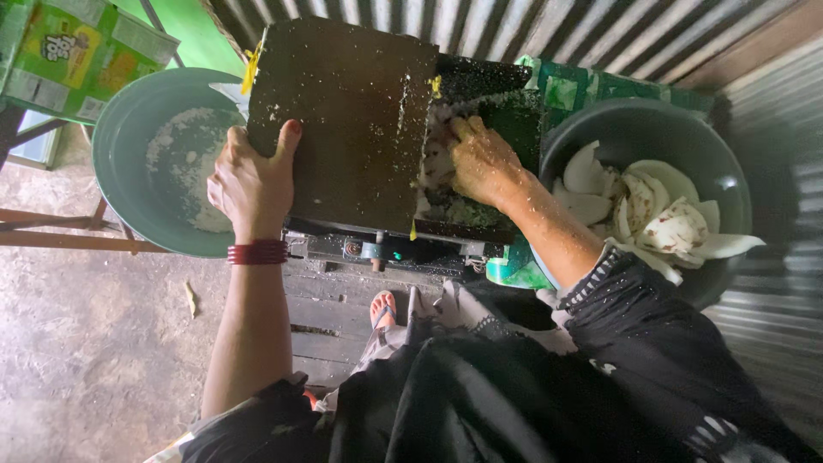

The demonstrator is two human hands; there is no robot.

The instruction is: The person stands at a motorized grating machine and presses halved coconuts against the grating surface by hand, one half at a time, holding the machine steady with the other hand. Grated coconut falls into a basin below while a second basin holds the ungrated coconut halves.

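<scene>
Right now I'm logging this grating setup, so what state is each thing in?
Left hand: resting on the machine's dark cover, thumb up its face.
Right hand: fingers pressed into the feed opening on white pieces.
Left basin: partly filled with white gratings.
Right basin: holding white coconut pieces.

head cam | looks steeply down | close over grating machine (343, 120) | single view, nothing shared

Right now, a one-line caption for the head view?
Left hand steadies grater cover; right hand presses coconut into it.
</scene>
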